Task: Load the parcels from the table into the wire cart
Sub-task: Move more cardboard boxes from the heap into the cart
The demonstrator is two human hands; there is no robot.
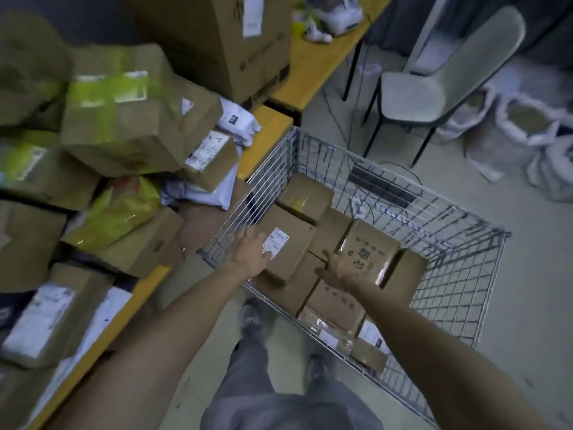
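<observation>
Parcels (305,197) lie packed in wire cart (459,274) beside table (266,131). Left hand (251,254) rests flat with straight fingers on labelled box (291,246). Right hand (339,266) sits at taped box (372,243) edge, grip unclear.

Wire cart (459,293): silver mesh, open top, upright. Inside, brown cardboard boxes packed close, approx. two layers. Labelled box (288,243) lies tilted by cart's left wall, white label up, L hand (251,252) flat on it. Printed box (369,243), black characters & clear tape, sits atop others mid-cart; R hand (336,265) holds its near corner. Table (268,139), yellow top, touches cart's left side, w/ piled parcels (124,125): brown boxes, some green tape, plus white poly bags.
</observation>
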